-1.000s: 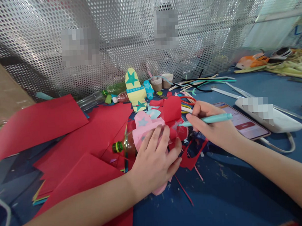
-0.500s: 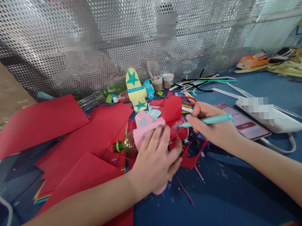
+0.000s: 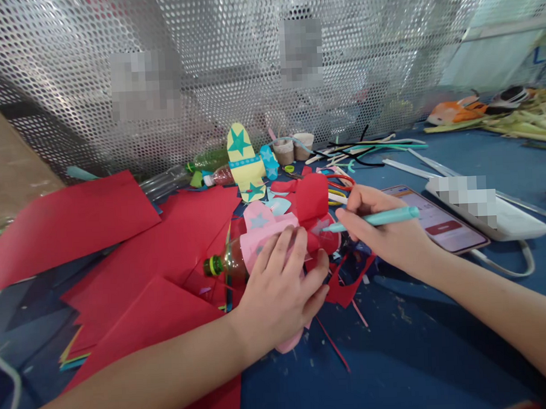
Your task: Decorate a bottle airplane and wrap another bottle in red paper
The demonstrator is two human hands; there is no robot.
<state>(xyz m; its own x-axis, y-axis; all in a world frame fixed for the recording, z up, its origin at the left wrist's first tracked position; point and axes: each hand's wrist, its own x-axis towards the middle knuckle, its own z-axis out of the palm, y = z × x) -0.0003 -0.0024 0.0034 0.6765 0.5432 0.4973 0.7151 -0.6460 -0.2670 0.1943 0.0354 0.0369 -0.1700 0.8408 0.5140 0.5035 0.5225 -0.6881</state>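
My left hand (image 3: 276, 283) is curved over a plastic bottle (image 3: 235, 258) lying on its side, fingers resting around its pink paper wrap (image 3: 270, 229). The green neck and cap (image 3: 213, 265) point left. A pale star marks the wrap's rounded upper flap. Upright at the bottle's right end stands a red paper flap (image 3: 312, 198). Pinched in my right hand (image 3: 373, 218) is a light turquoise marker (image 3: 393, 216). Its tip touches or nearly touches a pale star (image 3: 320, 226) on the red part. Much of the bottle is hidden under my left hand.
Red paper sheets (image 3: 135, 265) spread over the left of the blue table. Behind the bottle are a yellow paper-winged bottle plane (image 3: 244, 160) and red-handled scissors (image 3: 342, 180). A phone (image 3: 441, 221) and white power bank (image 3: 490, 210) lie right. A perforated metal panel (image 3: 230, 61) closes the back.
Both hands stay in place, the left on the bottle and the right with the marker at the star. Only a very slight shift of the marker tip shows.
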